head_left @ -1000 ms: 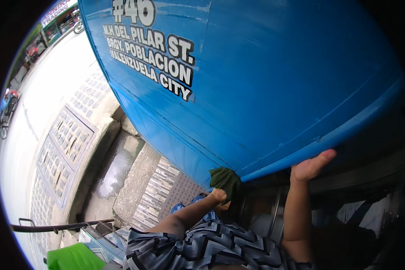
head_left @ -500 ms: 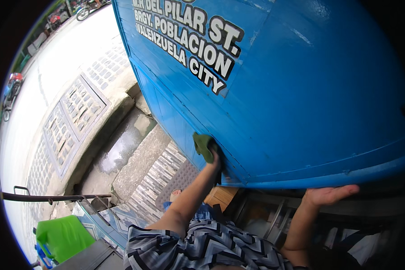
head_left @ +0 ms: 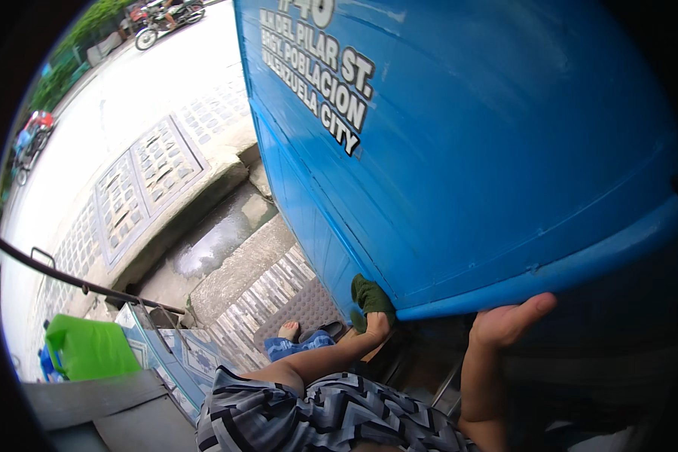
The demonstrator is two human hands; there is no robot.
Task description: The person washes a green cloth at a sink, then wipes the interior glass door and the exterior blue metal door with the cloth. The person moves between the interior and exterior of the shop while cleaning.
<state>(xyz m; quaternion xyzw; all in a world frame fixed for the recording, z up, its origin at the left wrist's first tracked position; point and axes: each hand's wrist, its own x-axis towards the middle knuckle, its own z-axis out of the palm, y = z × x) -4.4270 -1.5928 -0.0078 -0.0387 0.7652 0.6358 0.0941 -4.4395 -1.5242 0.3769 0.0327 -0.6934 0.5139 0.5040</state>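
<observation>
A large blue metal panel [head_left: 490,173] with white-and-black lettering fills the upper right. At its lower left corner, my left hand [head_left: 377,323] is closed on a dark green cloth [head_left: 371,294] and presses it against the panel's edge. The cloth covers most of the fingers. Farther right, my right hand [head_left: 501,324] holds the panel's lower edge [head_left: 459,305] from beneath. Its thumb sticks out to the right, and the other fingers are hidden behind the panel.
A bright green plastic thing [head_left: 90,346] stands at the lower left by a dark metal rail [head_left: 90,288]. A bare foot [head_left: 288,330] rests on a grey mat [head_left: 286,307]. Beyond a gutter, motorcycles [head_left: 169,22] are on the road. Dark shelving lies beneath the panel.
My left hand has slid the green cloth down and right to the panel's bottom corner. My right hand appears farther left along the edge. The whole view has shifted.
</observation>
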